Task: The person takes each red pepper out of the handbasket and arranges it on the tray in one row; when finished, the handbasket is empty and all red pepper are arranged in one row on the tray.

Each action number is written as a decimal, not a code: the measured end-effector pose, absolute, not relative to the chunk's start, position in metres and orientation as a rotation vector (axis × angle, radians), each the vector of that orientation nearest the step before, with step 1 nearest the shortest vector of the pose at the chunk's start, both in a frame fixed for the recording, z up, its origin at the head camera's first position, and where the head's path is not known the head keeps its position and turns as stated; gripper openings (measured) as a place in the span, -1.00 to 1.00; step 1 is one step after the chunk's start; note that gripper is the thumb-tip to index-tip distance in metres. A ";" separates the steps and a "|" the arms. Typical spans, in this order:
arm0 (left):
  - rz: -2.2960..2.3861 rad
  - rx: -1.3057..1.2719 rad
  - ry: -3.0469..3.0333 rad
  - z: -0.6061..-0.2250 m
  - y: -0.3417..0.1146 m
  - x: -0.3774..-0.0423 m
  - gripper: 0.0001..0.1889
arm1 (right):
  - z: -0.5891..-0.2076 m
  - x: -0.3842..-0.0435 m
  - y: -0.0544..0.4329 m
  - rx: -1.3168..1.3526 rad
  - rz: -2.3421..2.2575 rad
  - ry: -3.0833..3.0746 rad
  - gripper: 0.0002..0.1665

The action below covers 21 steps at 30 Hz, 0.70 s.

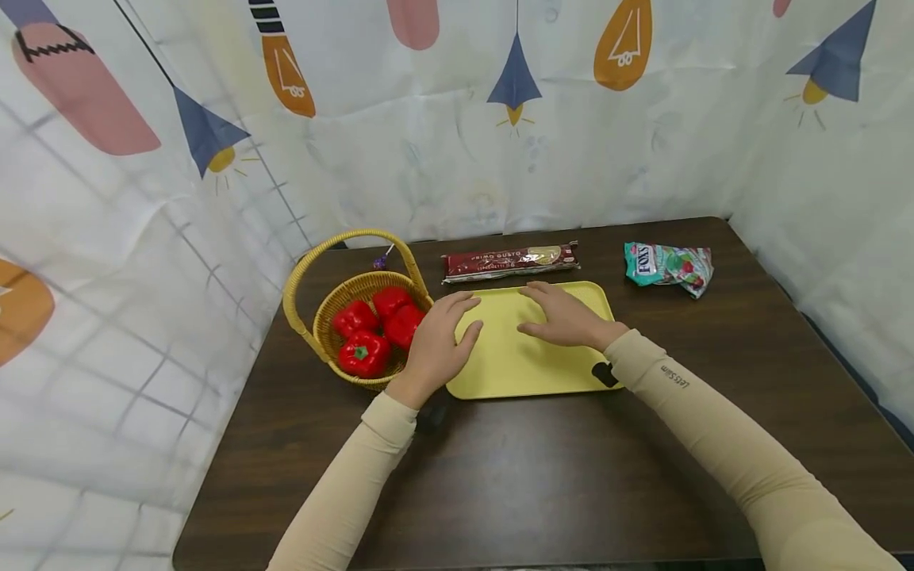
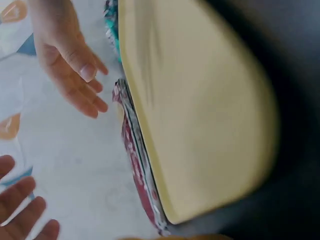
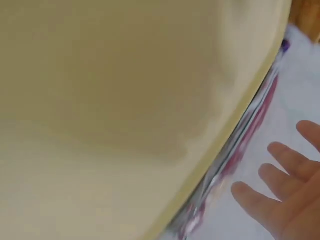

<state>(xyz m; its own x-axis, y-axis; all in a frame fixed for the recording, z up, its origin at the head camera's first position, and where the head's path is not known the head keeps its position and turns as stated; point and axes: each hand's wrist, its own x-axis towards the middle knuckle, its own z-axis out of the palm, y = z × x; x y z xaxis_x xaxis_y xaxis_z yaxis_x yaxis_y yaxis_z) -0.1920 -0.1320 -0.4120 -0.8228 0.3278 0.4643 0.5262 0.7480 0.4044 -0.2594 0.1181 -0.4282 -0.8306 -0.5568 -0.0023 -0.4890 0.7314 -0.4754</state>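
Both hands hover over a yellow tray (image 1: 500, 373), palms turned toward each other. My left hand (image 1: 437, 345) is over the tray's left end, beside a yellow wicker basket (image 1: 300, 329) holding several red bell peppers (image 1: 365, 354); its fingers are spread and hold nothing. Over the tray's right half, my right hand (image 1: 564, 316) has its fingers extended and thumb apart, also without anything in it. The left wrist view shows the right hand (image 2: 70, 60) relaxed above the tray's far edge. In the right wrist view, the right fingers (image 3: 285, 185) are spread.
Behind the tray lies a dark red biscuit packet (image 1: 510, 262). A teal Fox's sweet bag (image 1: 669, 267) sits at the back right. The basket's tall handle (image 1: 357, 235) arches above its rim. A patterned curtain (image 1: 457, 159) hangs behind the dark wooden table (image 1: 514, 492).
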 end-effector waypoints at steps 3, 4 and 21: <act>-0.941 -0.586 -2.354 -0.419 -0.146 -0.183 -0.69 | -0.431 -0.252 0.103 -0.866 -0.805 2.738 -0.18; -1.010 -0.557 -2.268 -0.420 -0.151 -0.181 -0.73 | -0.431 -0.249 0.098 -0.874 -0.835 2.726 -0.20; -1.209 0.081 -1.412 -0.414 -0.220 -0.153 -0.81 | -0.441 -0.229 0.029 -0.970 -1.368 2.579 -0.37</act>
